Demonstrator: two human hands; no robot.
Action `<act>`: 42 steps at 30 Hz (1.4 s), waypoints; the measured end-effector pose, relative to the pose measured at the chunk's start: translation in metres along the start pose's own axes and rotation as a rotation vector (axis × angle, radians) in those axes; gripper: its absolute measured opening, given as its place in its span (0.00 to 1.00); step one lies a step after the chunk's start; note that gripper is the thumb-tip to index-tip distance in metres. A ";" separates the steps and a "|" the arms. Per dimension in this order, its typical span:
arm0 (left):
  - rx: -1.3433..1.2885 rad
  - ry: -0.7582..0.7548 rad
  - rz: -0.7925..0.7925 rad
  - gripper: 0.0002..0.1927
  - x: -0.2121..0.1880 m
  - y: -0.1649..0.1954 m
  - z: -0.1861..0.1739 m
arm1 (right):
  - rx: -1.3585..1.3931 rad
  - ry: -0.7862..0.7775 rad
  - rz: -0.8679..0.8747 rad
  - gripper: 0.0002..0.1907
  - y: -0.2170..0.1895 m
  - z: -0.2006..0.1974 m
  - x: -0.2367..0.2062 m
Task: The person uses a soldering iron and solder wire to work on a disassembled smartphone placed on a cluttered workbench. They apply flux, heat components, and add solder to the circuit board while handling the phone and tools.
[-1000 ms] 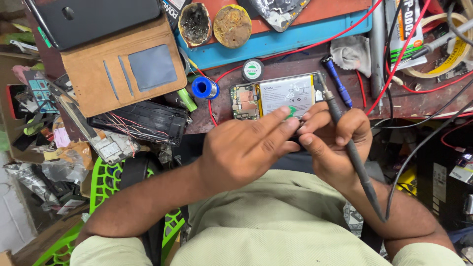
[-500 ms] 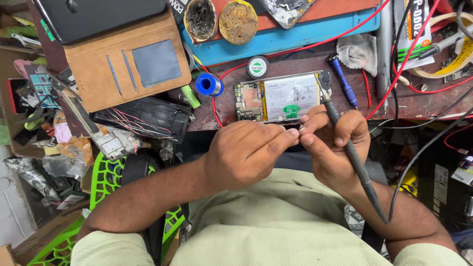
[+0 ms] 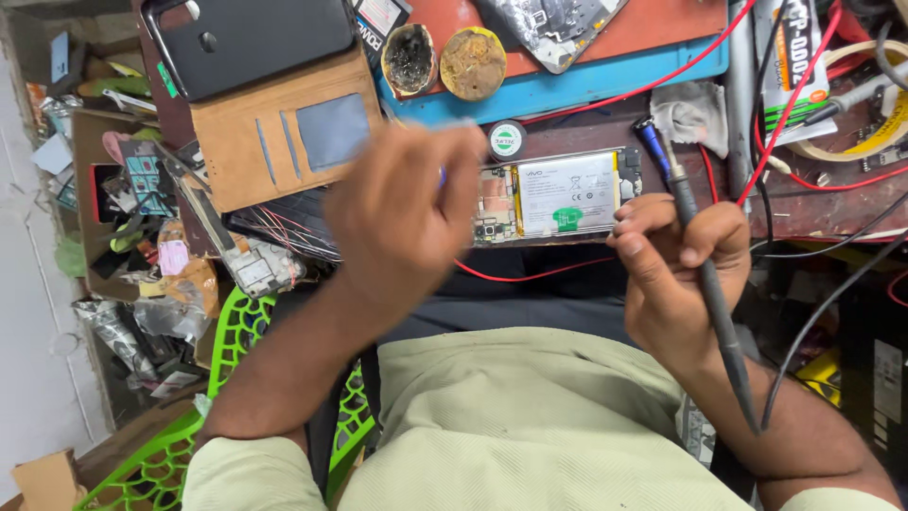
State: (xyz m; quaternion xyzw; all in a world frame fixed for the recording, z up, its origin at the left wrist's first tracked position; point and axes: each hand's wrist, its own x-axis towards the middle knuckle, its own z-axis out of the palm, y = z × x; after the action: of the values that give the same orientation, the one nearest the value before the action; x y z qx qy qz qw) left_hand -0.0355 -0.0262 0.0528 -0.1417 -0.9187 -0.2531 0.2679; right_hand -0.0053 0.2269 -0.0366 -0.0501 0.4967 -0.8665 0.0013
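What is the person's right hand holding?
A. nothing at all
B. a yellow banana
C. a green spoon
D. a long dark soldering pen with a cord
D. The right hand is wrapped around a long dark soldering pen with a cord trailing from its back end, beside the opened phone on the bench.

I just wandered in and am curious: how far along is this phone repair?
Done: the phone lies on the bench with its back off, battery and circuit board bare. In hand: the right hand grips a soldering iron, tip near the phone's edge; the left hand is blurred above the bench. Left: the phone is not yet closed up.
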 end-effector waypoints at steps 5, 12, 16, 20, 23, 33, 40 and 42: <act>0.213 -0.002 -0.004 0.05 0.020 -0.017 0.015 | -0.075 0.043 -0.017 0.22 -0.002 -0.012 0.000; 0.350 -0.004 0.021 0.06 0.011 -0.023 0.028 | -0.172 -0.049 -0.082 0.21 0.009 -0.017 0.003; 0.506 -0.070 0.136 0.05 0.005 -0.033 0.030 | -0.259 -0.108 -0.102 0.20 0.016 -0.011 0.009; 0.518 -0.116 0.104 0.06 0.000 -0.036 0.038 | -0.341 -0.154 -0.142 0.21 0.023 -0.002 0.017; 0.559 -0.103 0.061 0.09 0.002 -0.042 0.044 | -0.389 -0.178 -0.162 0.21 0.027 0.004 0.023; 0.246 -0.082 0.122 0.10 0.014 -0.067 0.035 | -0.430 -0.167 -0.187 0.21 0.039 0.016 0.034; 0.256 0.012 0.073 0.04 0.014 -0.069 0.037 | -0.485 -0.211 -0.275 0.21 0.027 0.020 0.038; 0.290 0.019 0.065 0.04 0.013 -0.067 0.039 | -0.500 -0.218 -0.292 0.20 0.024 0.023 0.040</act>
State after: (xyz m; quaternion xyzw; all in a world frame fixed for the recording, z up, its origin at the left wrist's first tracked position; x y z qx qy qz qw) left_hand -0.0886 -0.0593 0.0057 -0.1288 -0.9380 -0.1102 0.3023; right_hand -0.0439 0.1925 -0.0426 -0.2125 0.6789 -0.6980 -0.0822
